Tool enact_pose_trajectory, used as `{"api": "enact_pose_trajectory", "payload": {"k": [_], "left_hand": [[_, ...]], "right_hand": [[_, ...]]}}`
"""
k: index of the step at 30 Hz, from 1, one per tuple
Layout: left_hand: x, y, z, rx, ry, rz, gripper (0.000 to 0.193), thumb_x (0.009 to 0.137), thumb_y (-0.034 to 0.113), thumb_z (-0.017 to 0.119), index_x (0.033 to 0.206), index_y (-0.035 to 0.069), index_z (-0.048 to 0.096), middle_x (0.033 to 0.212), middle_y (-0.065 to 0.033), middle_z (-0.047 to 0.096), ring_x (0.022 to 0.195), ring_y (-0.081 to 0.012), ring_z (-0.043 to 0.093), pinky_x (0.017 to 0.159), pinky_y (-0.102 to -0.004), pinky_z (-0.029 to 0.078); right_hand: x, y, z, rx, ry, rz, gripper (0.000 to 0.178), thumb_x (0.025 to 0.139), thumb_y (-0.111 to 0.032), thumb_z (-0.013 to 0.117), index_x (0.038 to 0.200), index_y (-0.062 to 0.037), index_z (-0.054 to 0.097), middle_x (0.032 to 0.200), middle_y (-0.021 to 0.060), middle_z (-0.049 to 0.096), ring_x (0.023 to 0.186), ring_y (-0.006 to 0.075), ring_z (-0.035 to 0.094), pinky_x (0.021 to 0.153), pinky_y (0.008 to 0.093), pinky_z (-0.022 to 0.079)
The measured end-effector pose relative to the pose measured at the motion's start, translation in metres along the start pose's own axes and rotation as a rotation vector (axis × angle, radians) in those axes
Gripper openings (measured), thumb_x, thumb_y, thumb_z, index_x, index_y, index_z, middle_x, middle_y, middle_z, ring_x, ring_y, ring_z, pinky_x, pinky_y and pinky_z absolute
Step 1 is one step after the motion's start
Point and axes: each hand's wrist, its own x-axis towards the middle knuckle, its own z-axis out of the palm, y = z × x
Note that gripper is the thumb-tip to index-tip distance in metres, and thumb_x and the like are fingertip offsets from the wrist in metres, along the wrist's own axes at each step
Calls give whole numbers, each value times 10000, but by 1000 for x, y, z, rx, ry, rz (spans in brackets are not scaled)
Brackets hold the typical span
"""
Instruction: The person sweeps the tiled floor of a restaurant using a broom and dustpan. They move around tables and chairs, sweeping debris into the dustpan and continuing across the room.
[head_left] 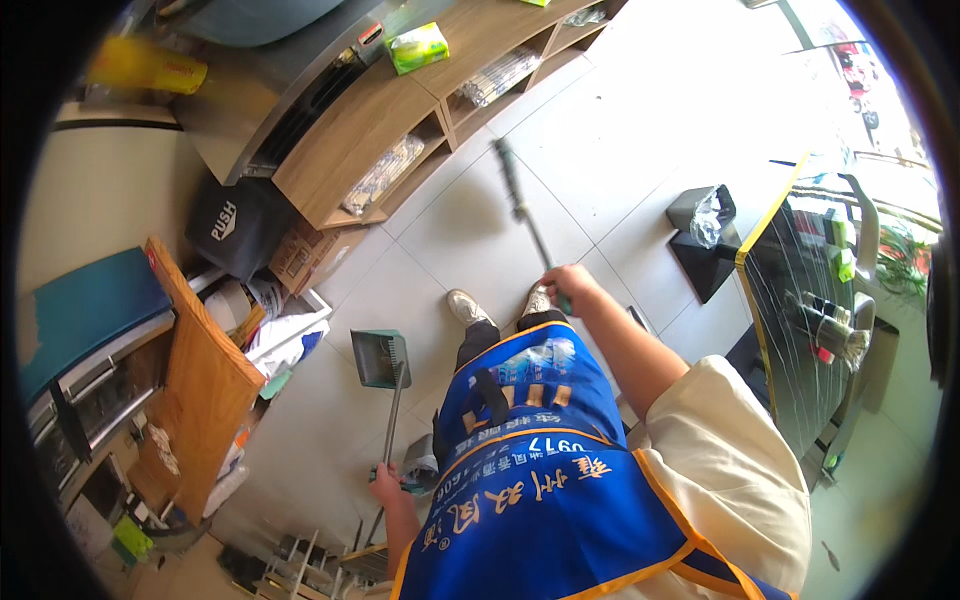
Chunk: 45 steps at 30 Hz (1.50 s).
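My right hand (570, 285) grips the green handle of a broom (521, 207), whose long shaft slants up and away over the white floor tiles; its head is blurred or out of sight. My left hand (388, 487) holds the long handle of a grey-green dustpan (379, 357), which stands on the floor to the left of my feet. I wear a blue apron with orange trim. My two light shoes (468, 305) show between the dustpan and the broom.
A wooden shelf unit (345, 150) with packaged goods runs along the upper left. A dark lidded bin (240, 225) and cardboard boxes stand below it. A wooden board (205, 380) leans at left. A black bin with a bag (705, 235) and a glass counter (800, 320) stand at right.
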Motion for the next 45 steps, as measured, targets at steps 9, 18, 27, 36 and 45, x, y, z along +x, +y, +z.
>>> {"api": "enact_pose_trajectory", "payload": {"k": [9, 18, 27, 36, 45], "left_hand": [[13, 92, 28, 253, -160, 102, 171, 959, 183, 543, 1004, 18, 533, 959, -158, 663, 514, -156, 507, 468, -321, 435], [-65, 148, 147, 395, -147, 173, 153, 954, 169, 554, 1038, 53, 499, 913, -147, 656, 491, -160, 520, 437, -302, 435], [-173, 191, 318, 507, -308, 278, 162, 934, 85, 552, 1069, 28, 482, 884, -152, 653, 428, -136, 473, 377, -272, 401], [-254, 251, 449, 612, -628, 397, 149, 937, 63, 555, 1062, 38, 478, 898, -152, 672, 423, -99, 447, 366, -257, 388], [-363, 303, 586, 785, -1031, 311, 259, 909, 11, 562, 1111, 109, 434, 875, -136, 636, 466, -125, 473, 433, -293, 440]], "right_hand": [[16, 13, 143, 140, -332, 290, 173, 860, 9, 565, 687, 12, 553, 588, 86, 523, 459, 150, 511, 387, 259, 417], [125, -162, 38, 351, -120, 155, 139, 849, -21, 613, 711, -7, 616, 637, 107, 595, 498, 186, 563, 403, 297, 433], [183, -446, -191, 586, 91, 0, 182, 897, -47, 460, 719, -46, 497, 555, 35, 522, 401, 104, 482, 347, 217, 393], [173, -456, -327, 511, 253, -260, 120, 865, -33, 540, 749, -6, 556, 574, 32, 500, 430, 121, 489, 377, 243, 397], [57, -161, -291, 224, 382, -59, 165, 822, -134, 500, 790, 27, 517, 597, 136, 556, 449, 244, 563, 399, 396, 464]]}}
